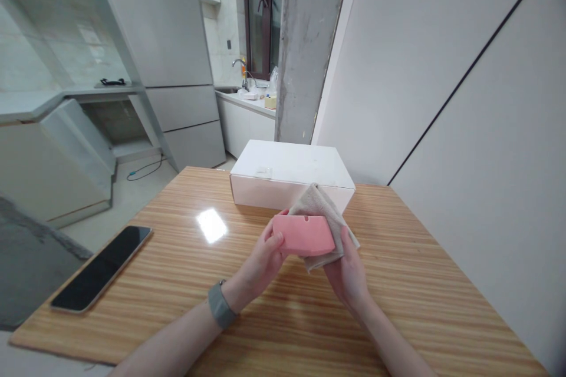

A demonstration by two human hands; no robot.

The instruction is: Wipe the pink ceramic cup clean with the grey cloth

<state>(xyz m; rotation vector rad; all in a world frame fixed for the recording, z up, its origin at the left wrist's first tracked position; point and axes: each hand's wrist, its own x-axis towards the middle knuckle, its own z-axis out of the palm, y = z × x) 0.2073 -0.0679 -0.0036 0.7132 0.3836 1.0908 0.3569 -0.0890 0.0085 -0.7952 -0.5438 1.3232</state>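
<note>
The pink case [303, 234] sits in the air between your two hands, lifted clear of the table [398, 306] and just in front of the white box [292, 168]. Its long axis runs left to right across your view, nearly level, with its broad face turned toward you. A beige cloth [321, 206] is wrapped behind it, rising above its top edge and hanging down past its right end.

Your left hand [260, 262] is clamped on the case's left end, thumb on the front face and the other fingers curled out of sight behind. Your right hand [349, 274] is closed on the cloth at the case's right end, thumb pressing the fabric in against the edge, the remaining fingers hidden beneath the folds. Both hands touch the case, so neither is nearer; the left grips it bare, the right only through the cloth.

Further out, a wristband [220, 305] circles your left wrist, and a phone [102, 268] lies face up, well apart, by the table's left edge
</note>
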